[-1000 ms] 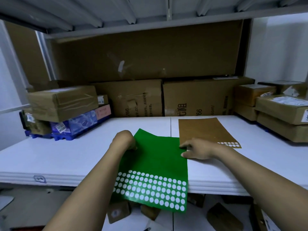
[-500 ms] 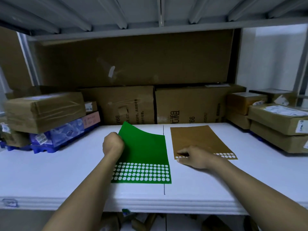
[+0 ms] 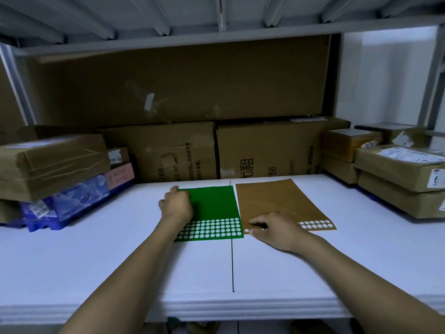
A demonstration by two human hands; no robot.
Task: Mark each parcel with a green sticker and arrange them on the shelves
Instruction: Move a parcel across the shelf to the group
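Sheets steadied for peeling
Left hand (image 3: 177, 206) curled on the flat green paper sticker sheet (image 3: 216, 203) beneath, grip unclear; right hand (image 3: 272, 231), fingers relaxed, pins the brown paper sheet (image 3: 272, 201)

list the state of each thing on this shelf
green sticker sheet, flat on the shelf, near rows white circles
brown sheet, flat beside it
left hand, on the green sheet's left edge, grip unclear
right hand, fingertips on the brown sheet's near edge
parcels, stacked at both sides

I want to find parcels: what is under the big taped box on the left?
Under the taped box, a blue wrapped package shows, on a blue tray. The box covers whatever lies farther back.
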